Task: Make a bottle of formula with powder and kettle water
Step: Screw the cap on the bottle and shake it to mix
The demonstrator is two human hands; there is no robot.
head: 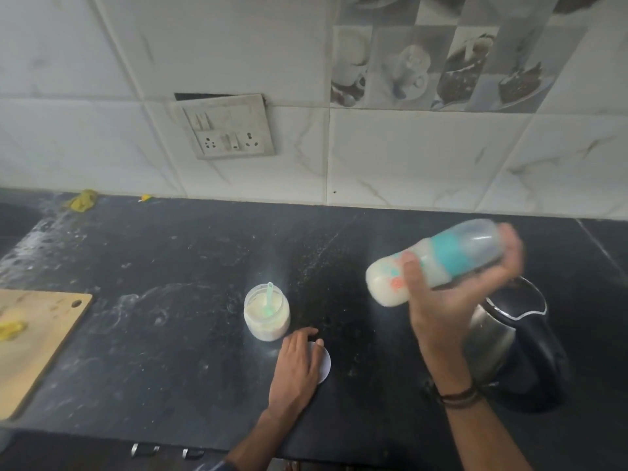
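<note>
My right hand (452,294) grips a baby bottle (438,260) with a teal collar and clear cap, held nearly sideways in the air above the counter; milky liquid fills its lower end, and it looks motion-blurred. An open jar of formula powder (267,312) stands mid-counter with a pale green scoop (270,299) standing in it. My left hand (299,365) lies flat on a white round lid (324,363) just right of the jar. A steel kettle (509,338) with a black handle stands open under my right hand.
A wooden cutting board (37,338) with a yellow scrap lies at the left edge of the black counter (170,334). A yellow rag (81,200) sits by the tiled wall. A socket plate (227,127) hangs on the wall. White powder dusts the counter's left part.
</note>
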